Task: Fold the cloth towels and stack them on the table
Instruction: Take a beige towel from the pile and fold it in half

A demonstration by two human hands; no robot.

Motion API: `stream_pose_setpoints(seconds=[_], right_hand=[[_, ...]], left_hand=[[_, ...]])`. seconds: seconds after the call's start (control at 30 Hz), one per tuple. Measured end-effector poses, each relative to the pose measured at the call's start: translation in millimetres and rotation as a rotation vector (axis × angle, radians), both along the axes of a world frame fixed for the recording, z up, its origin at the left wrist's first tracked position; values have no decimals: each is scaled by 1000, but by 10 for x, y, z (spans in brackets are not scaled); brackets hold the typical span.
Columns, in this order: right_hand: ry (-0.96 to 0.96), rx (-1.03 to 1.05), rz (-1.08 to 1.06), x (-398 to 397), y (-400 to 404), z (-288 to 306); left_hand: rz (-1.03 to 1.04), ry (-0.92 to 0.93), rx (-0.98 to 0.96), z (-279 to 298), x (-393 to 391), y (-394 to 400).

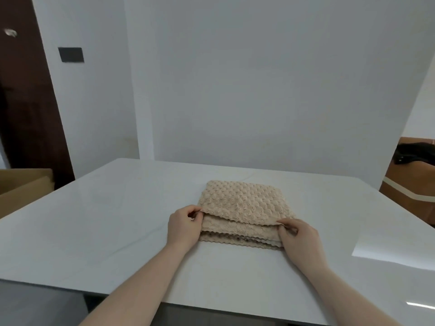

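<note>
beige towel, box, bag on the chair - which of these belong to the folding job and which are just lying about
Belongs to the job:
beige towel
left hand
right hand
white table

Just lying about:
cardboard box
black bag
brown chair

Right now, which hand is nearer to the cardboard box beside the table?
Left. The left hand pinches the beige towel's near left corner, on the side toward the cardboard box. The right hand pinches the near right corner, farther away.
</note>
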State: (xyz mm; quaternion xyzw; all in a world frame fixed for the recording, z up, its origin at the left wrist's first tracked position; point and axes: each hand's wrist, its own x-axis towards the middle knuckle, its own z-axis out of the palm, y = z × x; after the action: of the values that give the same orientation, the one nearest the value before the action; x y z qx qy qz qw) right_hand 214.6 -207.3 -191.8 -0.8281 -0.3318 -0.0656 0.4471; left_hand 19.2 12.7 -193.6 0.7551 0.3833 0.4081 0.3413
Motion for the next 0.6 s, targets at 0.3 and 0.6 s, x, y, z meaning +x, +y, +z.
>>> stream_pose_setpoints(seconds=[0.3, 0.6], right_hand=[[-156, 162, -54, 22, -16, 8], [73, 295, -89, 172, 212, 856]], left_hand=[[41, -51, 87, -11, 24, 26], [2, -94, 146, 958, 153, -26]])
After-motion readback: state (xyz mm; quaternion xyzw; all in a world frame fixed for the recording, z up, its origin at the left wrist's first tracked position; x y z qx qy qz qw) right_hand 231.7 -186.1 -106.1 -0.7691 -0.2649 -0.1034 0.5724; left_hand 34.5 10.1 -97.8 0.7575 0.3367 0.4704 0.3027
